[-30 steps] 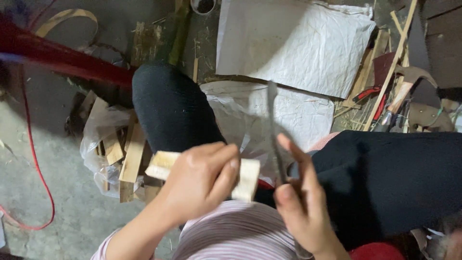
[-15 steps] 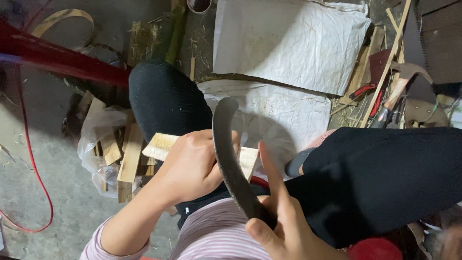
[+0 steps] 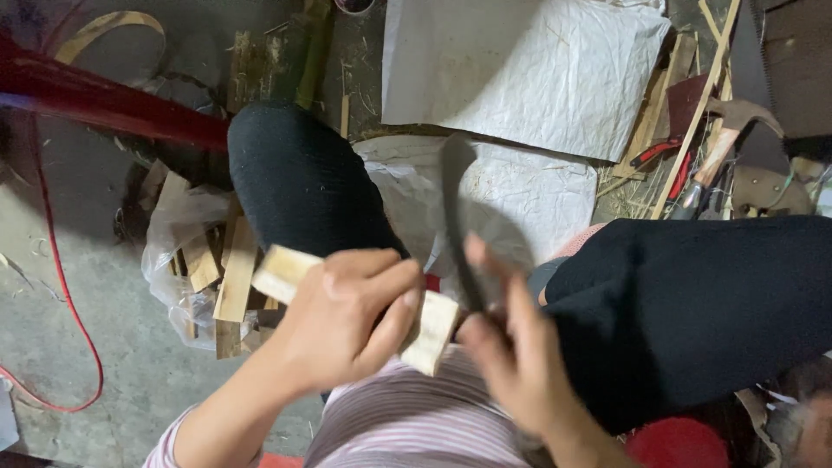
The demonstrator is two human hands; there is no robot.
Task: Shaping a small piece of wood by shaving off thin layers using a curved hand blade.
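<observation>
My left hand (image 3: 347, 316) is clamped around a pale wooden block (image 3: 433, 334), its ends sticking out either side of my fist, held just above my striped shirt between my knees. My right hand (image 3: 520, 373), blurred, is closed on the handle of a dark curved blade (image 3: 457, 208) that rises away from me just right of the block. To the left, a clear plastic bag (image 3: 173, 251) of wood offcuts lies on the floor; white sheets (image 3: 537, 69) lie farther off.
</observation>
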